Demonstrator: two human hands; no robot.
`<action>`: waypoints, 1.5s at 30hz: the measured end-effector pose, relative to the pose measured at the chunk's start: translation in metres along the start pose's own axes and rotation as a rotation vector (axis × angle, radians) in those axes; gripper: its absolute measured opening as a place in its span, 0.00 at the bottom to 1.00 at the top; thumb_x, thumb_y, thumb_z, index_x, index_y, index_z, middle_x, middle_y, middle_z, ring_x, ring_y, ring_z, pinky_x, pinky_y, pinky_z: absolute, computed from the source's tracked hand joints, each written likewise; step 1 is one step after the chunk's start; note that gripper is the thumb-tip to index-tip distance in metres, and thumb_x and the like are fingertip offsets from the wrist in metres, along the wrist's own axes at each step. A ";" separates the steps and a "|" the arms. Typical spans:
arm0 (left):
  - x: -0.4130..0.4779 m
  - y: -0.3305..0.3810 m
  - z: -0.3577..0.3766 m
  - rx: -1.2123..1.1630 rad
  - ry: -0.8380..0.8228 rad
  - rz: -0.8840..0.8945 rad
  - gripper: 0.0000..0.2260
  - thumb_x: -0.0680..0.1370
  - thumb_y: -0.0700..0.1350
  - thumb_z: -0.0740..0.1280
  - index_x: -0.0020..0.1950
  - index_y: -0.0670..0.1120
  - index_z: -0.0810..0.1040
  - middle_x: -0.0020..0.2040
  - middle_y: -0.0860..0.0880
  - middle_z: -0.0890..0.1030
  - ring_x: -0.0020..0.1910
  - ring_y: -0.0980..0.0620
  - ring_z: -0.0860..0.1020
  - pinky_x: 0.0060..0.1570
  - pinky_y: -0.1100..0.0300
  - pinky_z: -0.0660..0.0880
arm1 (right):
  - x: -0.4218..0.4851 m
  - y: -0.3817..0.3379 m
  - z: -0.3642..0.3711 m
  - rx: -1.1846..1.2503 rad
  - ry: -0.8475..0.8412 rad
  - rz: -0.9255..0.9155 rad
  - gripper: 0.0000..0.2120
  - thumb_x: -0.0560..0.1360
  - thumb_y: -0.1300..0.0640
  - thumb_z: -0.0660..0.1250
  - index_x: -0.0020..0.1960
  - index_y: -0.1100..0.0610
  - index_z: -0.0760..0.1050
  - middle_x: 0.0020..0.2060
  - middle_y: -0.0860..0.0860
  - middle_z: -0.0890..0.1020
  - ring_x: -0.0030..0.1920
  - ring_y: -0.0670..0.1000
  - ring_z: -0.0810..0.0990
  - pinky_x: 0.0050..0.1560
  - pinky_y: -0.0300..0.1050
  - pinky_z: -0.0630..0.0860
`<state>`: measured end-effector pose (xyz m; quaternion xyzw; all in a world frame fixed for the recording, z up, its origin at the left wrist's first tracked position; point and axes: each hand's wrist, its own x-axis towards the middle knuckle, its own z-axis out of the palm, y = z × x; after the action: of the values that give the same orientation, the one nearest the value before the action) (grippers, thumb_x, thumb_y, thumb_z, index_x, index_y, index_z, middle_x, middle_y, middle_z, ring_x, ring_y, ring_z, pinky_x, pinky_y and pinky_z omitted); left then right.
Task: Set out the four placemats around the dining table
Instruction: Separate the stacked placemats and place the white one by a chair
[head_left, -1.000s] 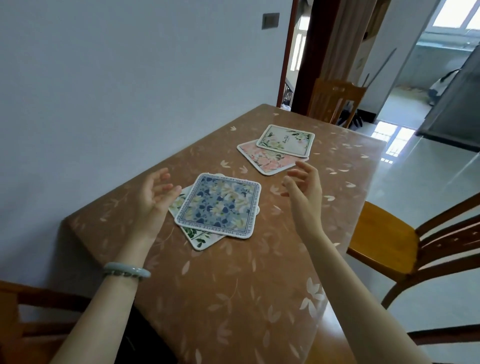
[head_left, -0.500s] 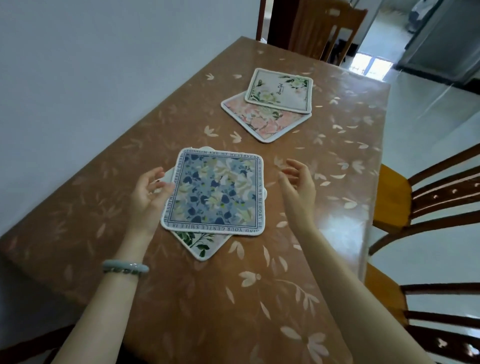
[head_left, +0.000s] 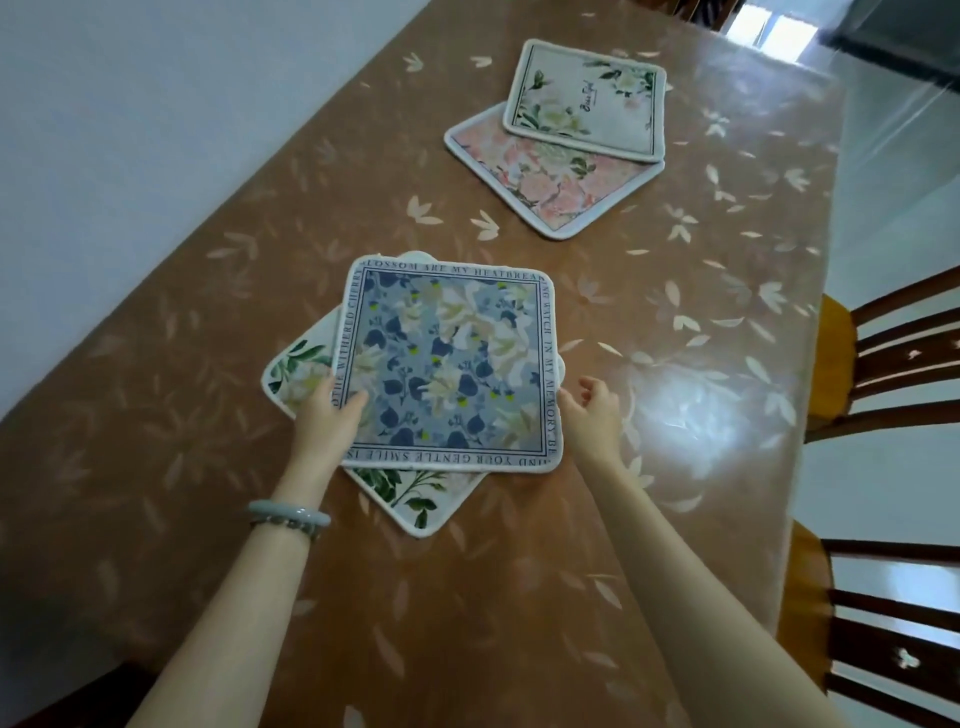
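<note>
Now: lifting top mat off stack.
Left hand (head_left: 328, 415) pinches blue placemat (head_left: 447, 364) edge — right hand (head_left: 592, 410) loosely curled, steadying opposite side.

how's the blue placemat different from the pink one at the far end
The blue placemat lies on top of its pile, over a white leafy mat; the pink placemat lies underneath a cream mat. The left hand and right hand are at the blue one's edges; nobody touches the pink one. Both are squarish floral mats with pale borders.

glossy table covering (head_left: 675, 415), matt cloth placemats (head_left: 452, 364)
</note>
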<state>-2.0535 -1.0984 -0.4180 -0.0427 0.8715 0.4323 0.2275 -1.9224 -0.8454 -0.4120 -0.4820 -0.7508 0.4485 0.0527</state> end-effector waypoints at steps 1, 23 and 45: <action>0.002 -0.001 0.002 -0.001 -0.009 -0.020 0.25 0.79 0.51 0.65 0.72 0.42 0.67 0.70 0.45 0.72 0.65 0.46 0.73 0.61 0.49 0.71 | 0.002 0.004 0.004 -0.007 -0.030 0.018 0.22 0.77 0.54 0.63 0.69 0.62 0.68 0.64 0.59 0.71 0.61 0.55 0.73 0.61 0.47 0.69; -0.017 0.030 0.026 0.003 0.119 0.000 0.04 0.79 0.39 0.64 0.53 0.44 0.77 0.46 0.48 0.78 0.44 0.48 0.76 0.41 0.56 0.70 | -0.003 0.045 -0.030 0.252 0.137 0.304 0.05 0.76 0.58 0.66 0.50 0.57 0.79 0.46 0.53 0.83 0.48 0.54 0.83 0.51 0.55 0.81; -0.030 0.033 0.085 0.053 -0.103 0.015 0.13 0.79 0.40 0.62 0.62 0.45 0.77 0.59 0.45 0.80 0.51 0.49 0.76 0.48 0.56 0.73 | -0.022 0.065 -0.113 0.229 0.422 0.324 0.20 0.76 0.67 0.59 0.66 0.58 0.71 0.61 0.59 0.75 0.49 0.54 0.79 0.43 0.47 0.81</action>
<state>-2.0051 -1.0158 -0.4252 -0.0078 0.8701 0.4125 0.2697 -1.8091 -0.7830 -0.3846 -0.6692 -0.5811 0.4227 0.1892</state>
